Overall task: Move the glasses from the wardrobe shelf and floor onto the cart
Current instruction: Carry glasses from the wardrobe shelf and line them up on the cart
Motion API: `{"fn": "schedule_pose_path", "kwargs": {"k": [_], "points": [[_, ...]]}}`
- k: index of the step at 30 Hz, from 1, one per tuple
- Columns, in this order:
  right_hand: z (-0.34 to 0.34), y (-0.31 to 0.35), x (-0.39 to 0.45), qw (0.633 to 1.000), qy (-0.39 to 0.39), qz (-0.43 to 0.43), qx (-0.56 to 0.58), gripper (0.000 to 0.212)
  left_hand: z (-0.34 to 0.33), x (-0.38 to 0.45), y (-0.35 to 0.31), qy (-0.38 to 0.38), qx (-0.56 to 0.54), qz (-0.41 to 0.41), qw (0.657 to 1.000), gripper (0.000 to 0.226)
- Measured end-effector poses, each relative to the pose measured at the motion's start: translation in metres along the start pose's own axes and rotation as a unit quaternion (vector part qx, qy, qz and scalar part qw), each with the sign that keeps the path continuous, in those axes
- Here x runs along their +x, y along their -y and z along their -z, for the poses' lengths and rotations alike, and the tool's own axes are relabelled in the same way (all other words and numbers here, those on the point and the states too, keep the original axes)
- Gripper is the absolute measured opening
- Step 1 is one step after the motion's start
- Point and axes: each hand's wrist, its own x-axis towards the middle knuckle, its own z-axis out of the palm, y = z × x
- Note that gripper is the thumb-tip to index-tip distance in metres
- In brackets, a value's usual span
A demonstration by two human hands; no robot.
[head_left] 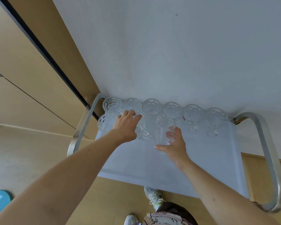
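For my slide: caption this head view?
Both hands set clear glass tumblers on the pale cart top.
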Motion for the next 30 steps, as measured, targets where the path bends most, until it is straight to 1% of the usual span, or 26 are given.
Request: {"fn": "schedule_pose_path", "kwargs": {"k": [7,14,23,26,30], "points": [[-0.013,0.015,-0.05,0.999,-0.026,0.039,-0.002,0.091,0.014,-0.045,0.009,-0.045,-0.046,-0.01,0.998,0.079],[-0.021,0.016,-0.11,0.996,-0.057,0.066,0.002,0.091,0.001,-0.102,0.016,-0.078,-0.066,-0.027,0.994,0.076],[-0.035,-0.001,-0.178,0.993,-0.101,0.059,0.02,0.093,-0.033,-0.175,0.019,-0.044,-0.072,-0.045,0.995,0.077],[-0.034,-0.009,-0.196,0.993,-0.103,0.057,0.021,0.092,-0.039,-0.19,0.014,-0.037,-0.08,-0.044,0.995,0.078],[-0.029,-0.02,-0.214,0.995,-0.088,0.052,0.015,0.09,-0.044,-0.204,0.002,-0.045,-0.096,-0.047,0.993,0.078]]}}
